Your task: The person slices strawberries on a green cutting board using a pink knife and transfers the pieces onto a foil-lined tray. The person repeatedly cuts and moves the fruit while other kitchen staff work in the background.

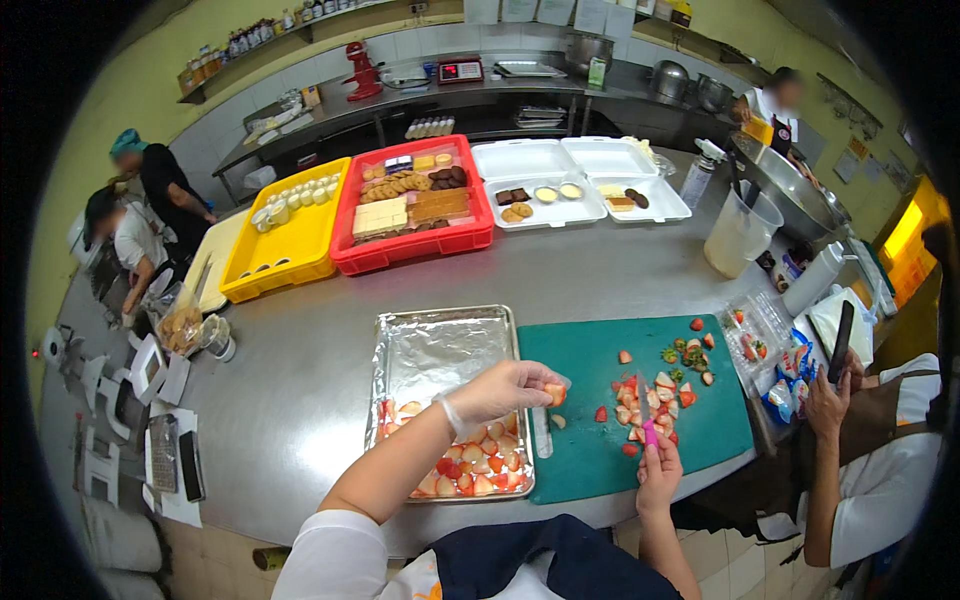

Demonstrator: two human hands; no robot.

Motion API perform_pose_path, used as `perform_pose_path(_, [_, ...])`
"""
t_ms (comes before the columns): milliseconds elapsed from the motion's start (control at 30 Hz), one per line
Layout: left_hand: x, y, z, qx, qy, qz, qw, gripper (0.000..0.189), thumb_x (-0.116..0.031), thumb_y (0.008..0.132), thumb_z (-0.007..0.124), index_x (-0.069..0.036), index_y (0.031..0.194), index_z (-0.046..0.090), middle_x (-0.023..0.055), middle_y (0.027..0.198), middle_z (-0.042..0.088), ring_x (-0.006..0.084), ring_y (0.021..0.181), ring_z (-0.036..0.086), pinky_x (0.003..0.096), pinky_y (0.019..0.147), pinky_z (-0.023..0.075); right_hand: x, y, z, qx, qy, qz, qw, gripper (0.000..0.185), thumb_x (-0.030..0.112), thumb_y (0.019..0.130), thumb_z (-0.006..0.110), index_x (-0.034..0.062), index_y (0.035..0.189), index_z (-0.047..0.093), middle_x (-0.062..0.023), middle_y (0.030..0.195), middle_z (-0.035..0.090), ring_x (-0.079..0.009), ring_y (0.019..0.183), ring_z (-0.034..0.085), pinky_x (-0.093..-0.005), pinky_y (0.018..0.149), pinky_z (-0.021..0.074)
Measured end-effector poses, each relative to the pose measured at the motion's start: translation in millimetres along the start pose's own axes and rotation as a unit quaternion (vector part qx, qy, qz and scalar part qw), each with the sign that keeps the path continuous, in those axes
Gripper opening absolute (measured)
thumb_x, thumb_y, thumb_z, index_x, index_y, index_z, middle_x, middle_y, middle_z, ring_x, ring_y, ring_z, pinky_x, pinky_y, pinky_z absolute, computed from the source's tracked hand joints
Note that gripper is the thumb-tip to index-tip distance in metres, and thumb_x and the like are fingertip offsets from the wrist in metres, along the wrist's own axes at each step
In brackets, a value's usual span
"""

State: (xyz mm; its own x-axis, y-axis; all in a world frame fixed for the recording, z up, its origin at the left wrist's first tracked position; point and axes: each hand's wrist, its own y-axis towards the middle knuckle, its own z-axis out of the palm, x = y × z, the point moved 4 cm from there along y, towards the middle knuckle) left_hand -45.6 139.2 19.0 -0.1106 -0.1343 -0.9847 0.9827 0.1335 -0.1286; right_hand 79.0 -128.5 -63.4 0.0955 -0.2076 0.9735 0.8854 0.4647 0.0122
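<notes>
My left hand (517, 390), in a clear plastic glove, pinches a piece of strawberry (556, 394) above the left edge of a green cutting board (592, 480). My right hand (660, 474) is bare and grips the pink handle of a small knife (649, 433). Its blade lies over a heap of cut strawberries (661, 405) on the board. Strawberry tops with leaves (686, 356) sit at the board's far right. To the left stands a foil-lined sheet pan (442, 341); sliced strawberries (480, 461) cover its near part, partly hidden by my left forearm.
Behind are a yellow crate (289, 277), a red crate (420, 247) of baked goods and white foam boxes (551, 210). A plastic pitcher (739, 232) and clamshell packaging (742, 330) stand right. A co-worker's hands (829, 397) hold a dark phone close by on the right.
</notes>
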Motion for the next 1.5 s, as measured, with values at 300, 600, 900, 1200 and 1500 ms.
perform_pose_path(300, [1.4, -11.4, 45.0, 0.079, -0.376, 0.009, 0.923, 0.032, -0.027, 0.083, 0.072, -0.010, 0.105, 0.057, 0.0011, 0.103, 0.058, 0.0124, 0.092, 0.059, 0.0336, 0.099, 0.0426, 16.9, -11.7, 11.8, 0.011, -0.065, -0.013, 0.998, 0.027, 0.007, 0.092, 0.056, -0.0002, 0.118, 0.055, -0.0018, 0.093, 0.062, -0.0026, 0.060, 0.043, -0.0160, 0.052, 0.0332])
perform_pose_path(600, [-24.1, -14.7, 71.8, 0.051, -0.473, 0.095, 0.875, 0.028, -0.021, 0.094, 0.058, -0.006, 0.117, 0.052, 0.0062, 0.109, 0.060, 0.0103, 0.095, 0.061, 0.0256, 0.090, 0.0501, 113.1, -57.6, 56.2, 0.119, -0.307, -0.317, 0.889, 0.035, 0.001, 0.085, 0.062, -0.0020, 0.118, 0.053, -0.0151, 0.097, 0.065, -0.0188, 0.082, 0.065, -0.0290, 0.072, 0.0509])
perform_pose_path(900, [-16.7, -38.9, -22.9, -0.209, -0.073, 0.099, 0.970, 0.018, -0.017, 0.095, 0.056, -0.005, 0.108, 0.058, 0.0031, 0.095, 0.061, 0.0097, 0.095, 0.056, 0.0266, 0.090, 0.0430, 75.7, -47.7, 28.5, 0.077, -0.178, -0.163, 0.967, 0.035, 0.001, 0.090, 0.053, -0.0047, 0.124, 0.048, -0.0163, 0.118, 0.058, -0.0199, 0.104, 0.058, -0.0319, 0.090, 0.0449])
perform_pose_path(1200, [40.3, -52.3, -49.0, -0.213, 0.220, -0.121, 0.944, 0.015, -0.005, 0.085, 0.064, 0.004, 0.096, 0.066, 0.0113, 0.090, 0.069, 0.0161, 0.081, 0.068, 0.0239, 0.072, 0.0549, 69.4, -39.7, 17.2, 0.050, -0.212, -0.148, 0.965, 0.033, 0.003, 0.090, 0.053, -0.0038, 0.123, 0.052, -0.0120, 0.112, 0.059, -0.0139, 0.095, 0.057, -0.0255, 0.083, 0.0449])
perform_pose_path(1500, [46.5, -41.9, -50.3, -0.172, 0.398, -0.055, 0.899, 0.019, -0.007, 0.081, 0.064, -0.001, 0.099, 0.068, 0.0150, 0.090, 0.070, 0.0241, 0.082, 0.068, 0.0321, 0.076, 0.0524, 75.0, -37.0, 22.0, 0.060, -0.249, -0.154, 0.954, 0.034, 0.003, 0.090, 0.053, -0.0022, 0.123, 0.051, -0.0093, 0.109, 0.059, -0.0108, 0.087, 0.056, -0.0226, 0.077, 0.0439])
